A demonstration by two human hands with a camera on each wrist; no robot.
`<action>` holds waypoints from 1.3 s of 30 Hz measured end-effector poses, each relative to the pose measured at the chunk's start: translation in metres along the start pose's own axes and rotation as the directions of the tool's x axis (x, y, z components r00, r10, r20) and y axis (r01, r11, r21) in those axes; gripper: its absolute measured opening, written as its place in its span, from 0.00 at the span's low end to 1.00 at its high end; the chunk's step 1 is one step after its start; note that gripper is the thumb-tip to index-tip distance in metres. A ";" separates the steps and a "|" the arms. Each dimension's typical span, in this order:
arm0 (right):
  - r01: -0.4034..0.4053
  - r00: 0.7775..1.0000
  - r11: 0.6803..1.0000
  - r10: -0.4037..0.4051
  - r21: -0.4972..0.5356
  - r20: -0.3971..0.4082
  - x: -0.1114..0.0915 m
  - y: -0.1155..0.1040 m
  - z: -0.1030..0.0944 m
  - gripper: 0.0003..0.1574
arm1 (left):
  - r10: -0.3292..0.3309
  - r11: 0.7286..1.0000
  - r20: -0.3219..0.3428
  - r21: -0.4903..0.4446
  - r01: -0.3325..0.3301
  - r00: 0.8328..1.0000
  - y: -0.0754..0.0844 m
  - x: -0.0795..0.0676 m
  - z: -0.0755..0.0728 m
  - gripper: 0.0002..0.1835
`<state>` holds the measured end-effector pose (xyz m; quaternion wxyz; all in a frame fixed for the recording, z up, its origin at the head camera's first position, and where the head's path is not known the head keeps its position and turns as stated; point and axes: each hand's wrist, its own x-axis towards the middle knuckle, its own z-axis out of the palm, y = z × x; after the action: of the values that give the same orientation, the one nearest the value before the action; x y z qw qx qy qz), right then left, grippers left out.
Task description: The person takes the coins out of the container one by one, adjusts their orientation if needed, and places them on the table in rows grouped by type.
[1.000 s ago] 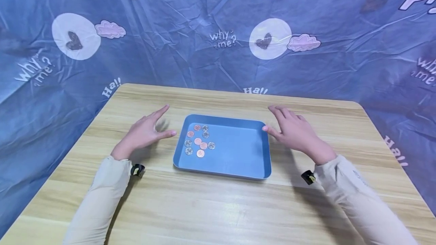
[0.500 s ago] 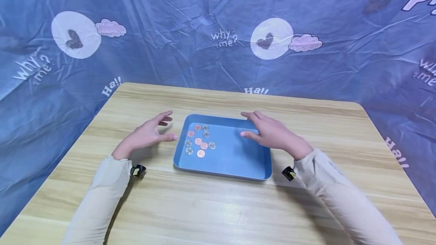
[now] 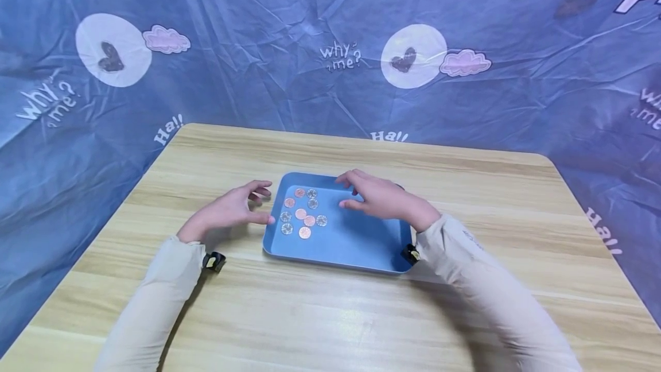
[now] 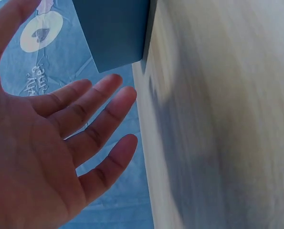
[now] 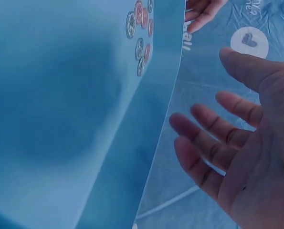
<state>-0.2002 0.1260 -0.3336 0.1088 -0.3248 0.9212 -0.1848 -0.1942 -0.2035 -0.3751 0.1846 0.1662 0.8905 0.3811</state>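
A shallow blue tray point(image 3: 361, 245) lies on the wooden table, with several copper and silver coins point(image 3: 304, 232) spread over its left part. My left hand point(image 3: 232, 208) is at the tray's left wall, thumb tip right at the rim, fingers loosely bent and holding nothing. Over the tray's right half hovers my right hand point(image 3: 384, 197), its thumb and fingers apart and pointing left toward the coins. In the left wrist view the relaxed left fingers point(image 4: 106, 114) sit beside the tray's outer wall point(image 4: 115, 33). The right wrist view has the right fingers point(image 5: 204, 138) spread, nothing between them.
The wooden table point(image 3: 310, 320) extends around the tray on all sides. A blue printed cloth point(image 3: 289, 73) hangs behind it and at both sides. Each wrist carries a small black camera, such as the left one point(image 3: 214, 261).
My right hand has moved left from beside the tray's right rim to above the tray. The left hand has shifted slightly right, closer to the left rim. The coins stay put.
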 end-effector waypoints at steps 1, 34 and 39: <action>0.005 1.000 1.000 -0.005 0.014 0.006 0.003 0.000 0.001 0.32 | 0.000 1.000 0.004 -0.001 0.000 1.000 0.000 0.001 0.001 0.49; 0.030 0.966 0.951 -0.107 0.307 0.236 0.045 0.009 0.053 0.16 | 0.045 0.996 0.097 -0.084 -0.037 0.994 -0.007 0.002 0.004 0.45; 0.022 0.970 0.960 -0.088 0.280 0.228 0.046 0.009 0.056 0.15 | 0.059 0.993 0.108 -0.104 -0.048 0.992 -0.008 0.003 0.005 0.45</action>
<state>-0.2226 0.0882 -0.3916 0.2571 -0.3519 0.8574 -0.2736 -0.1959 -0.2047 -0.3847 0.2314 0.2015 0.8538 0.4206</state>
